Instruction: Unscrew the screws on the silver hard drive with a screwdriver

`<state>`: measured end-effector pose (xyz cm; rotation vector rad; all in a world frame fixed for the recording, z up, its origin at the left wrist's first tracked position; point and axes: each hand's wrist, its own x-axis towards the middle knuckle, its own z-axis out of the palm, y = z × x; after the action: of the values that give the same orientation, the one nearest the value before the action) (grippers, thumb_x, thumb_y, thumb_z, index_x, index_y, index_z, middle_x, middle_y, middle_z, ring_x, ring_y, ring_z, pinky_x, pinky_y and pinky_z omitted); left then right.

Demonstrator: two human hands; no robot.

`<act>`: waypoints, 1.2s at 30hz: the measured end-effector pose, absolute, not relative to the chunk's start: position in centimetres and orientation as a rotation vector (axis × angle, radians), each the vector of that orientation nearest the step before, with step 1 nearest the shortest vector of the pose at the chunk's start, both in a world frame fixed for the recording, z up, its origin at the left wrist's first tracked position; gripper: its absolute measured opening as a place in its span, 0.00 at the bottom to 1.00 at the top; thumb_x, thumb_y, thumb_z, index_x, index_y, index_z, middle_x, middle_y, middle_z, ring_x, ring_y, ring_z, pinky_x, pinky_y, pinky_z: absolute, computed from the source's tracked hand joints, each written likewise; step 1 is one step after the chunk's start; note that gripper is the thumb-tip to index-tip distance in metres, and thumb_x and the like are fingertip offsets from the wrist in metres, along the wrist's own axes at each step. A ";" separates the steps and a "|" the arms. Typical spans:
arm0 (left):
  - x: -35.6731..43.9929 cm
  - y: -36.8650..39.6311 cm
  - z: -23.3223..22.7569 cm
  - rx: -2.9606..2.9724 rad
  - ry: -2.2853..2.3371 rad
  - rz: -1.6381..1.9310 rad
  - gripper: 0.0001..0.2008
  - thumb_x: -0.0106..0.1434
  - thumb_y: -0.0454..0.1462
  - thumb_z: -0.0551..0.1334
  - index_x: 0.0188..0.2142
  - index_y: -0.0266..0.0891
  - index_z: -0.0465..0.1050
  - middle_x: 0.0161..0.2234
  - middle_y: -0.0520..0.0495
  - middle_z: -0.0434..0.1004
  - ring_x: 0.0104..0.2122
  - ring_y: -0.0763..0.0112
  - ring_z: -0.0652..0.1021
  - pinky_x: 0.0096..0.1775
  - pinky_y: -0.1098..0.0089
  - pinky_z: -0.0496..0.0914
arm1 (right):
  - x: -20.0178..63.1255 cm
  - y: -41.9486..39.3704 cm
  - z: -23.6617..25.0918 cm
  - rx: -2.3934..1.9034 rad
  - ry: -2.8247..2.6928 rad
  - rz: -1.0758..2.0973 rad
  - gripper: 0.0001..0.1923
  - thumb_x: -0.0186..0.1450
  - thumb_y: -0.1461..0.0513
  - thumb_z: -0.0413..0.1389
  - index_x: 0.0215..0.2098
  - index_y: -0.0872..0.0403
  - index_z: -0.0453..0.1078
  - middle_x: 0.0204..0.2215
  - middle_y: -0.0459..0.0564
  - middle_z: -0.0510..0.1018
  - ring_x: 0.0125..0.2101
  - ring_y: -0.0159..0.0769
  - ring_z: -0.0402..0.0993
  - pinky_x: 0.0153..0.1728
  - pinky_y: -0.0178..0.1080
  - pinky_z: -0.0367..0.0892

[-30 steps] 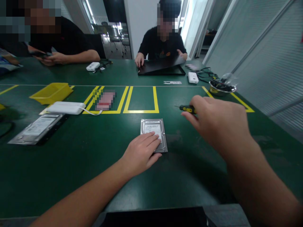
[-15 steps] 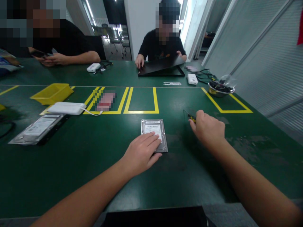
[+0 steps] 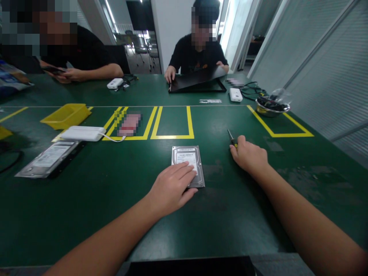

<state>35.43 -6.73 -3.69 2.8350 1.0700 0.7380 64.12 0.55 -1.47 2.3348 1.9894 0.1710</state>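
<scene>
A silver hard drive (image 3: 187, 151) with a white label lies flat on the green table in the middle. My left hand (image 3: 174, 188) is open, its fingers stretched flat over the drive's label and its thumb by the near edge; part of the drive is hidden under it. To the right, my right hand (image 3: 249, 155) is closed around a screwdriver (image 3: 232, 141) with a black and yellow handle. Its thin metal shaft points up and left, apart from the drive. Most of the handle is hidden inside the fist.
A second hard drive (image 3: 53, 155), a white power bank (image 3: 83, 133) cabled to a phone (image 3: 130, 124), and a yellow bin (image 3: 67, 115) stand left. A metal bowl (image 3: 271, 107) sits far right. Opposite, one person holds a black panel (image 3: 198, 81); another person's hands (image 3: 64, 74) hold a phone.
My right hand has shifted slightly down, and the screwdriver's shaft has swung to stand out more plainly. My left hand stays on the hard drive. The view has shifted slightly.
</scene>
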 end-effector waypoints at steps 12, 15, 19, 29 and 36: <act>35.4 -6.5 -3.7 2.837 1.049 0.738 0.20 0.65 0.43 0.63 0.54 0.36 0.71 0.55 0.39 0.75 0.57 0.53 0.74 0.56 0.51 0.71 | 65.4 0.6 -1.2 2.404 1.920 0.096 0.24 0.71 0.53 0.36 0.52 0.59 0.62 0.38 0.64 0.77 0.36 0.53 0.77 0.35 0.48 0.67; 35.3 -6.5 -3.5 2.851 1.036 0.724 0.20 0.65 0.42 0.63 0.54 0.36 0.72 0.55 0.40 0.76 0.57 0.53 0.74 0.57 0.51 0.71 | 65.6 0.5 -1.2 2.415 1.922 0.118 0.23 0.71 0.53 0.37 0.52 0.59 0.62 0.40 0.64 0.76 0.36 0.52 0.77 0.34 0.47 0.67; 35.2 -6.4 -3.0 2.881 1.018 0.654 0.19 0.66 0.43 0.62 0.54 0.37 0.72 0.54 0.42 0.76 0.57 0.54 0.74 0.56 0.52 0.71 | 65.8 0.1 -0.9 2.423 1.954 0.186 0.23 0.71 0.53 0.37 0.52 0.59 0.62 0.45 0.65 0.73 0.41 0.54 0.75 0.34 0.47 0.66; 34.9 -6.1 -1.6 2.924 1.006 0.454 0.19 0.67 0.42 0.61 0.54 0.38 0.71 0.55 0.44 0.76 0.57 0.54 0.73 0.57 0.53 0.70 | 66.4 -0.3 -1.3 2.351 2.045 0.257 0.22 0.71 0.53 0.37 0.52 0.57 0.63 0.45 0.62 0.72 0.43 0.54 0.72 0.32 0.45 0.64; 35.8 -6.8 -1.3 2.870 1.110 0.399 0.18 0.66 0.42 0.61 0.53 0.38 0.71 0.54 0.43 0.75 0.57 0.55 0.72 0.58 0.54 0.68 | 66.1 -0.3 -1.6 2.336 2.059 0.283 0.22 0.71 0.52 0.39 0.53 0.55 0.64 0.45 0.61 0.72 0.43 0.52 0.70 0.31 0.43 0.63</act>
<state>35.80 -6.78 -1.28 2.8697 1.1105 0.3985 66.14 -0.31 -1.55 2.3355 2.0591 0.2831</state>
